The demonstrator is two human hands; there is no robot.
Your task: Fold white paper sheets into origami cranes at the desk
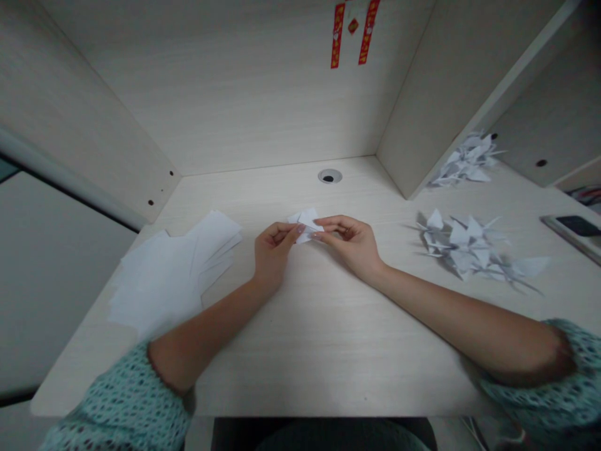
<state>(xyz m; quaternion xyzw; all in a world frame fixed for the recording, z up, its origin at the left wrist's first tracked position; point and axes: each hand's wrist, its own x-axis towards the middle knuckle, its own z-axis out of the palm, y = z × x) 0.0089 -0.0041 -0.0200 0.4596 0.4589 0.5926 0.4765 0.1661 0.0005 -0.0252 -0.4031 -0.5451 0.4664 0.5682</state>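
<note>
A small folded piece of white paper (307, 218) is held just above or on the desk, in the middle of the view. My left hand (275, 247) pinches its left side between thumb and fingers. From the right, my right hand (352, 241) grips the other edge with thumb and forefinger. The fingertips of both hands are close together and cover part of the folds. To the left lies a spread pile of white paper sheets (159, 275). On the right rests a cluster of folded white paper cranes (462, 241).
More paper cranes (469, 160) are heaped beyond the upright divider (422, 106). A phone-like device (575, 232) lies at the right edge. A round cable hole (330, 176) sits near the back panel, which carries red decorations (337, 36). The desk (300, 363) ends at the front.
</note>
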